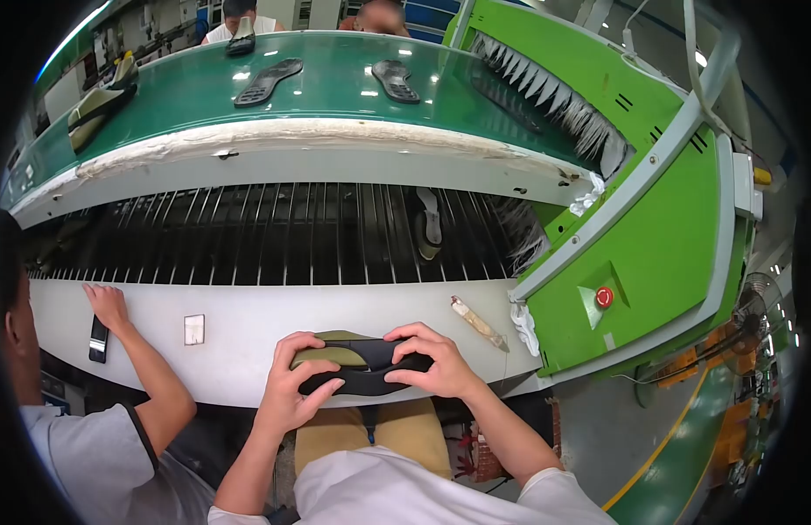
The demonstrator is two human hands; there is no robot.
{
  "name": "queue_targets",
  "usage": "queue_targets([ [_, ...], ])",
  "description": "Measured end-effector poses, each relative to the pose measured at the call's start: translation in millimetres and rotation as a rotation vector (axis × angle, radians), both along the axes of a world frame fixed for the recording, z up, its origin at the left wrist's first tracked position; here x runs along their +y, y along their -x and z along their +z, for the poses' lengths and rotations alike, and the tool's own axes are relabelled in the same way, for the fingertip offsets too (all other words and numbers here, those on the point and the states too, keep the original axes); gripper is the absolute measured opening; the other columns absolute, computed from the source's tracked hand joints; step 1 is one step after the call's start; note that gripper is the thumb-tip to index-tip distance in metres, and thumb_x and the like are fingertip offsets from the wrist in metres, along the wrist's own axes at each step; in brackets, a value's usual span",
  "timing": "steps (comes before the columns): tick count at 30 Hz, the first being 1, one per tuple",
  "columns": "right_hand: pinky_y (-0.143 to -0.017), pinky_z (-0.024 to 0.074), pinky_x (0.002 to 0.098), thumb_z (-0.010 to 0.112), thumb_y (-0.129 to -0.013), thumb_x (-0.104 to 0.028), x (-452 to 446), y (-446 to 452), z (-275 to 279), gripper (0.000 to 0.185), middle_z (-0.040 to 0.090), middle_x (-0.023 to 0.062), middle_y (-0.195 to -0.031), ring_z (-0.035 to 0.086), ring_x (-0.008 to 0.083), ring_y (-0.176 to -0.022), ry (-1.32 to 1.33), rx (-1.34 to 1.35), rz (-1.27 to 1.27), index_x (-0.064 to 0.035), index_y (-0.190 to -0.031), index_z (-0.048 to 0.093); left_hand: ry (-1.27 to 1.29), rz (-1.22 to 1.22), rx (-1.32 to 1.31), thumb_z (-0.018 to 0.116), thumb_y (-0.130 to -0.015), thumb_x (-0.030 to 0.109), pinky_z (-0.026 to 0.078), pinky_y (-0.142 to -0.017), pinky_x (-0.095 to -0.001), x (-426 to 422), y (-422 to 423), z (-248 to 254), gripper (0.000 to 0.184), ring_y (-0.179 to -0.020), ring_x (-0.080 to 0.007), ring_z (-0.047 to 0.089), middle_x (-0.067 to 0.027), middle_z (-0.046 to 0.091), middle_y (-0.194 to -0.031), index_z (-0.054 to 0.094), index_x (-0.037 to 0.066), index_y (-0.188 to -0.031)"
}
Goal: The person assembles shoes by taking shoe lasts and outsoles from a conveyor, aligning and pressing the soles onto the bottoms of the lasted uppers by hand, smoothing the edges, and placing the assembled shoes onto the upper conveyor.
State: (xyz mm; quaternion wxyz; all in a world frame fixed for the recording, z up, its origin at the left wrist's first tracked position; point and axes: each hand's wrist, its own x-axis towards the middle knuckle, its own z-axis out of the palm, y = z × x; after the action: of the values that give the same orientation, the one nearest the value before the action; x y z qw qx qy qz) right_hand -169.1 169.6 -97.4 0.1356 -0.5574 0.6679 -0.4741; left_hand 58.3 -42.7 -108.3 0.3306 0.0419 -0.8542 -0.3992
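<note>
A dark shoe with an olive-green upper and a thick black sole point(363, 382) lies sideways between my hands, above the front edge of the white ledge. My left hand point(298, 379) grips its left end, thumb below and fingers over the top. Around the right end, my right hand point(431, 363) is closed, with its fingers on the upper edge and the thumb lower down. Part of the shoe is hidden behind my fingers.
White ledge point(248, 306) bears a small card point(194, 330), a phone point(99, 339) and a worn stick-like tool point(477, 322). Beyond are a rod conveyor with a shoe point(429, 223) and a green belt with soles point(268, 82). A co-worker point(99, 446) sits left; a green machine point(659, 236) stands right.
</note>
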Motion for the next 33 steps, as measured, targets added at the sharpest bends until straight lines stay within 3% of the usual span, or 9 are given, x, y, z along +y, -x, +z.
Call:
queue_targets([
  [4,-0.102,0.0580,0.0383,0.096,-0.082,-0.019,0.7,3.9,-5.2,0.029,0.074,0.0025,-0.133,0.073,0.0233,-0.120,0.004,-0.041,-0.024,-0.0106,-0.100,0.075,0.082,-0.003,-0.068,0.096,-0.079,0.015,0.052,-0.111,-0.0482,1.2,3.8,24.7,0.034,-0.133,-0.0377,0.058,-0.0147,0.063,-0.133,0.081,0.010,-0.110],
  [13,-0.104,0.0570,0.0387,0.095,-0.083,-0.021,5.2,2.2,-4.8,0.028,0.074,0.0006,-0.132,0.073,0.0232,-0.121,-0.008,-0.059,-0.055,-0.0114,-0.100,0.074,-0.015,0.010,-0.078,0.095,-0.080,0.014,0.053,-0.109,-0.0458,2.0,9.9,9.3,0.032,-0.130,-0.0356,0.061,-0.0140,0.064,-0.133,0.082,0.010,-0.109],
  [16,-0.106,0.0563,0.0389,0.095,-0.084,-0.022,4.0,4.8,-7.0,0.029,0.074,0.0007,-0.131,0.073,0.0233,-0.121,-0.020,-0.084,-0.047,-0.0117,-0.101,0.074,0.028,0.018,-0.115,0.097,-0.076,0.015,0.054,-0.110,-0.0462,0.7,11.3,15.3,0.040,-0.134,-0.0383,0.059,-0.0147,0.064,-0.133,0.082,0.012,-0.113],
  [19,-0.108,0.0542,0.0390,0.096,-0.082,-0.018,3.4,10.1,-3.5,0.028,0.074,0.0038,-0.131,0.071,0.0237,-0.123,-0.015,-0.103,-0.035,-0.0110,-0.098,0.075,0.205,0.049,-0.186,0.099,-0.065,0.017,0.051,-0.114,-0.0534,10.9,7.8,45.7,0.054,-0.138,-0.0426,0.057,-0.0162,0.063,-0.137,0.082,0.014,-0.117],
  [20,-0.109,0.0533,0.0391,0.097,-0.080,-0.015,3.3,10.1,-4.8,0.028,0.074,0.0053,-0.131,0.070,0.0240,-0.124,-0.015,-0.119,-0.029,-0.0106,-0.097,0.075,0.419,0.115,-0.239,0.100,-0.056,0.021,0.045,-0.120,-0.0609,13.2,6.2,52.3,0.065,-0.143,-0.0456,0.053,-0.0152,0.062,-0.141,0.082,0.020,-0.119],
  [23,-0.110,0.0520,0.0400,0.098,-0.077,-0.010,2.8,7.5,-14.7,0.028,0.075,0.0078,-0.127,0.069,0.0254,-0.123,-0.008,-0.134,-0.023,-0.0111,-0.093,0.075,0.546,0.096,-0.186,0.099,-0.055,0.019,0.036,-0.125,-0.0675,19.2,12.2,42.5,0.066,-0.143,-0.0414,0.054,-0.0106,0.064,-0.140,0.081,0.021,-0.118],
  [26,-0.103,0.0550,0.0375,0.098,-0.075,-0.012,0.7,7.6,-14.6,0.033,0.075,0.0085,-0.121,0.071,0.0261,-0.114,0.054,-0.138,-0.032,-0.0092,-0.096,0.073,0.558,0.081,-0.159,0.096,-0.054,0.016,0.038,-0.125,-0.0658,18.8,14.3,28.9,0.065,-0.140,-0.0367,0.057,-0.0058,0.068,-0.134,0.079,0.017,-0.117],
  [30,-0.105,0.0541,0.0378,0.098,-0.075,-0.009,3.5,11.2,-7.7,0.037,0.075,0.0095,-0.129,0.070,0.0264,-0.121,0.051,-0.064,0.004,-0.0065,-0.103,0.074,0.610,0.053,-0.099,0.096,-0.052,0.017,0.040,-0.124,-0.0624,18.4,23.4,26.9,0.066,-0.134,-0.0291,0.064,-0.0019,0.072,-0.127,0.078,0.013,-0.115],
  [33,-0.107,0.0533,0.0368,0.096,-0.077,-0.006,5.4,8.0,-9.8,0.035,0.073,0.0090,-0.134,0.069,0.0254,-0.126,0.030,-0.069,0.011,-0.0057,-0.104,0.075,0.593,-0.012,-0.036,0.097,-0.057,0.021,0.055,-0.110,-0.0516,8.7,27.8,22.9,0.062,-0.123,-0.0303,0.071,-0.0035,0.077,-0.124,0.079,0.011,-0.116],
])
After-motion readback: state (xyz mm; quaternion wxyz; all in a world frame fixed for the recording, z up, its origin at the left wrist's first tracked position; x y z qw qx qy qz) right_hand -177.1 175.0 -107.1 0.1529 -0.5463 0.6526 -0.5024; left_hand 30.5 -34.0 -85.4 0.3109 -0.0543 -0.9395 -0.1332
